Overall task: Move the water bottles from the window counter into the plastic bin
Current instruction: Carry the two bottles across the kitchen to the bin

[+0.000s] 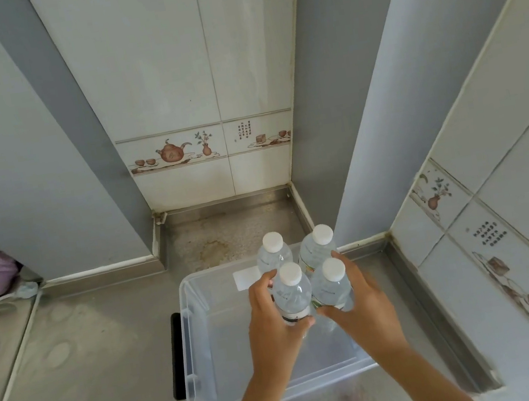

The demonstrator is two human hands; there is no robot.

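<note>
I see four clear water bottles with white caps, all upright, bunched two by two above the right half of the bin. Near-left bottle has a dark band low on its body; near-right bottle touches it. Far-left bottle and far-right bottle stand just behind, the far-right one showing a green-edged label. Plastic bin is translucent, rectangular, open-topped, black handle on its left end, sitting on the steel counter.

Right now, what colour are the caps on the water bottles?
White, all four caps, on clear water bottles. The head view shows them from above.
</note>
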